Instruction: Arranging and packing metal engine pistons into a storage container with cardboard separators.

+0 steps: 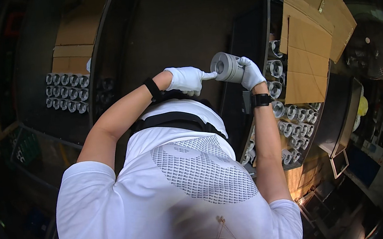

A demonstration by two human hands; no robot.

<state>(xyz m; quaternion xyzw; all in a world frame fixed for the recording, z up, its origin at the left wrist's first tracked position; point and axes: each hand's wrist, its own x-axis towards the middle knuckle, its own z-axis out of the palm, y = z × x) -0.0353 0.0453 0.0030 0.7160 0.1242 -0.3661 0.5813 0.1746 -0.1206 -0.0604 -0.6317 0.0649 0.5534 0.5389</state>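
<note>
My right hand [252,73], in a white glove, grips a grey metal piston [227,67] from its right side. The piston is held tilted in front of my waist, its round end turned to the left and ring grooves showing around its side. My left hand [185,80], also in a white glove, holds nothing. Its index finger is stretched out toward the piston, with the fingertip at or very near the round end. The other left fingers are bent and partly hidden. A black band circles each wrist.
At the right, a rack [269,21] holds several pistons [296,126], partly covered by cardboard sheets [305,59]. Rows of pistons [66,92] and more cardboard [78,28] lie on a dark surface at the left. A fan [369,47] stands at the far right.
</note>
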